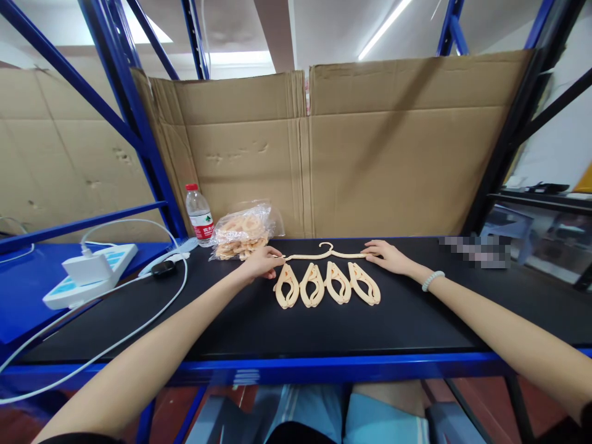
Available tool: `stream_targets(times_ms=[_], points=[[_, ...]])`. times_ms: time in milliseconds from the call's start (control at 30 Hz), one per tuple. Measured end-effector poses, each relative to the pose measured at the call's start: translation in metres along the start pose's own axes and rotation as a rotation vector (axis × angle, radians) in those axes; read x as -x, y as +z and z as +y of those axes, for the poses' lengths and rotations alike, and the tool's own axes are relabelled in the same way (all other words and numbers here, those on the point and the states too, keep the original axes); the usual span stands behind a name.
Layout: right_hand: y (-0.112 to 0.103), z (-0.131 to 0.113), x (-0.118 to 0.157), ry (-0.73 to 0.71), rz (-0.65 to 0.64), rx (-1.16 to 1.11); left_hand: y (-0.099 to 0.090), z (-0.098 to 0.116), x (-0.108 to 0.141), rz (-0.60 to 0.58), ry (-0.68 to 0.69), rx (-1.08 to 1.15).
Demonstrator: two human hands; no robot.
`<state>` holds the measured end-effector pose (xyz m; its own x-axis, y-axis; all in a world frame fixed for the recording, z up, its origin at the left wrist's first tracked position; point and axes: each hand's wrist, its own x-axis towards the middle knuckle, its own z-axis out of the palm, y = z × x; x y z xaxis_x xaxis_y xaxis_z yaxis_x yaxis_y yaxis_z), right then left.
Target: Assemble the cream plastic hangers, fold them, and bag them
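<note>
An unfolded cream plastic clothes hanger (311, 256) lies across the black mat, its hook pointing to the back. At its left end, my left hand (263, 264) is closed with thumb and fingers on the arm tip. The right tip is between the fingers of my right hand (387, 256), which wears a pale bead bracelet at the wrist. Just in front of the hanger, several folded hangers (312, 287) of the same cream colour lie side by side in a row.
A clear bag (245, 228) of cream pieces and a red-capped water bottle (200, 216) stand back left. White cables run from a power strip (92, 277) beside a small black object (163, 269). Cardboard (393, 154) walls the back; a blue rail (324, 369) edges the front.
</note>
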<state>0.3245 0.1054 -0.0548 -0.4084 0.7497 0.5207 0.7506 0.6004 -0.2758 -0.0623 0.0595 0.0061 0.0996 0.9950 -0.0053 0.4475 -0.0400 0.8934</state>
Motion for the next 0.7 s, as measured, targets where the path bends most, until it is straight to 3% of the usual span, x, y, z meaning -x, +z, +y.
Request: stream_targets(times_ms=[167,333,533,700], points=[[-0.001,-0.007,-0.002,-0.021,0.020,-0.017,-0.001,0.004,0.001,0.061,0.035,0.024],[-0.014,-0.013,-0.001,0.112,0.051,-0.086,-0.001,0.006,0.001,0.094,0.060,0.092],[-0.036,-0.023,0.001,0.140,0.267,-0.116,0.001,0.008,0.006,0.058,0.048,0.186],[-0.052,-0.015,0.003,0.201,0.401,-0.078,0.006,0.009,0.010,0.003,0.076,0.284]])
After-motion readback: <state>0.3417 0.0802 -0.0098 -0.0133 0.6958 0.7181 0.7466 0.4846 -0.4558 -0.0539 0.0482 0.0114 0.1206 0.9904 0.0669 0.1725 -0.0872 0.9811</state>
